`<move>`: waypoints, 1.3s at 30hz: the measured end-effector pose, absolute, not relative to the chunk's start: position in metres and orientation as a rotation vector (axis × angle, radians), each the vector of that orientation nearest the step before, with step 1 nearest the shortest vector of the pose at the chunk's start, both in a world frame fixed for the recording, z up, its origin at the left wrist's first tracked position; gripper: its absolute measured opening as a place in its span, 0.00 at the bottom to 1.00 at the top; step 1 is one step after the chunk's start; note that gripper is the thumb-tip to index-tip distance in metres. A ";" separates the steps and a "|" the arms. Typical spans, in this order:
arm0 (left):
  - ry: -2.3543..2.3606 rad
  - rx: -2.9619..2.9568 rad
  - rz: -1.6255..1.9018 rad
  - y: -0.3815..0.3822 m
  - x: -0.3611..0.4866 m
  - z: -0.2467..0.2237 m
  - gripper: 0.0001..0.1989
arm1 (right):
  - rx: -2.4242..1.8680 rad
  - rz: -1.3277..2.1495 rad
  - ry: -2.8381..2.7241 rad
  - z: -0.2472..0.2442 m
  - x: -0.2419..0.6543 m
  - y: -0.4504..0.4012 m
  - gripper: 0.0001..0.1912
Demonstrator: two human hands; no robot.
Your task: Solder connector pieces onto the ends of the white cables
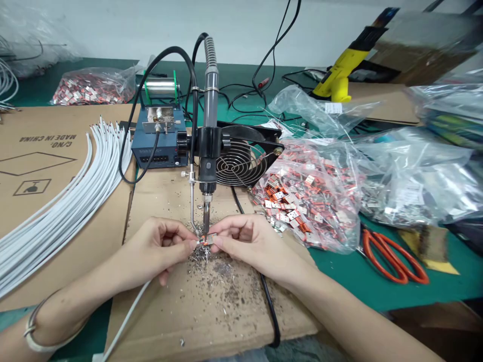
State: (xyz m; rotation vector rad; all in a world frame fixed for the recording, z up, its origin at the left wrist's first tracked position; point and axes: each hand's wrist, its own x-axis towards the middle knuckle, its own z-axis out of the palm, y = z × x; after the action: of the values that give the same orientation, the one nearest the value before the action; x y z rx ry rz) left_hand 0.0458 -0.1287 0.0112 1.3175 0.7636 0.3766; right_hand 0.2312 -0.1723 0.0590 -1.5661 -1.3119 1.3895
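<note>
The green surface point(339, 274) was overlaid by a brown cardboard sheet point(222, 317). A black-and-grey mounted soldering tool point(209, 141) stood above the left hand point(158, 249) and right hand point(247, 241), which gripped a small orange-and-silver metal terminal point(206, 241) beneath its tip; a slip could cause burns.

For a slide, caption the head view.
The left hand and right hand pinch an orange terminal under a soldering iron.

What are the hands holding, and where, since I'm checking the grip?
The left hand and right hand pinch a small orange-and-silver terminal by its opposite ends.
</note>
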 end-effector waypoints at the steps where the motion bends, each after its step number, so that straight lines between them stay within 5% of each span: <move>1: 0.764 1.315 0.377 -0.129 0.046 0.012 0.16 | -1.567 1.391 -1.314 0.059 0.231 -0.173 0.07; 39: 0.770 1.301 0.389 -0.136 0.047 0.021 0.12 | -1.574 1.454 -1.350 0.064 0.232 -0.175 0.08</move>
State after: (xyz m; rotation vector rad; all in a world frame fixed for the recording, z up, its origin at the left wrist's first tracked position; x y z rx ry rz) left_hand 0.0468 -0.1355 0.0212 1.3012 0.7702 0.3890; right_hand 0.2317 -0.1748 0.0643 -1.5743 -1.3496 1.4536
